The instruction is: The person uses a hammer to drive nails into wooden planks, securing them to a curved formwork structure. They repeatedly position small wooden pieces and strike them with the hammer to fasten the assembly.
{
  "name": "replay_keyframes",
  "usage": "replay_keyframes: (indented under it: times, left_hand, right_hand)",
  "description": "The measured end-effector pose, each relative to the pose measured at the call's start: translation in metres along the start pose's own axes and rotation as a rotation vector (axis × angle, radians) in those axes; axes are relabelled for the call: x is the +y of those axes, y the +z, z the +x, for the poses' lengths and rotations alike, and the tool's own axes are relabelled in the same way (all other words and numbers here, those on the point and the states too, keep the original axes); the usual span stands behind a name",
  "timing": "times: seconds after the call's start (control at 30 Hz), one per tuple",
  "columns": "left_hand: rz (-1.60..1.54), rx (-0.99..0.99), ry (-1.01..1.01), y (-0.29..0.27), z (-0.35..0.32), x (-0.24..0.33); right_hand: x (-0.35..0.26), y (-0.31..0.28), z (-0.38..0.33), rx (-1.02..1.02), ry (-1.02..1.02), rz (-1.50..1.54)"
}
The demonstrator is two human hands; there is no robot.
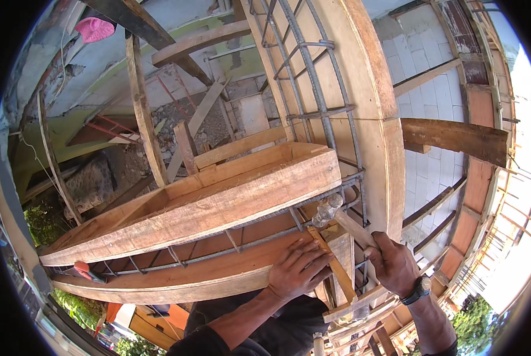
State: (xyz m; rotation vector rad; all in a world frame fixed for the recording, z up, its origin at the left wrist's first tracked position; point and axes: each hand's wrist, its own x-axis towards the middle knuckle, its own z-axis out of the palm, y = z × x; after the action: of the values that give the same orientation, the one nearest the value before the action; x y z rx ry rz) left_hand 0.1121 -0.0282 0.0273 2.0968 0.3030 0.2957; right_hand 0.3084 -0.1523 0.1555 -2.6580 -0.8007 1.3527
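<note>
Hammer with a pale wooden handle and grey steel head (pixel 336 216) is sitting in the right hand (pixel 396 264), its handle running up and to the left from the fist, the head poised just above the grey steel rebar cage (pixel 313 89) where it is meeting the corner of the long pale timber formwork box (pixel 218 204). Right fingers (pixel 379 256) are wrapping tight round the handle's lower end. Left hand (pixel 298 267) is lying flat, fingers spread, pressing on the curved orange-brown plank (pixel 176 282) and touching the thin slanted wooden strip (pixel 333 264) beside it. So the hammer head is lying just above and to the right of the left hand, with the strip's upper end directly beneath it. A black wristwatch (pixel 418 291) is showing on the right wrist.
</note>
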Motion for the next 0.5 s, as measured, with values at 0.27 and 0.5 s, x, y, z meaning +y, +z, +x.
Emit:
replay_keyframes:
  times: [0.27,0.5]
  left_hand:
    - [-0.076,-0.011,-0.027,0.006,-0.003,0.000]
    - [-0.033,-0.004,-0.064,0.004,-0.008,0.001]
  right_hand:
    - [0.006,-0.003,-0.013,-0.011,0.023,0.009]
    - [-0.004,0.074,-0.120,0.568,0.126,0.725]
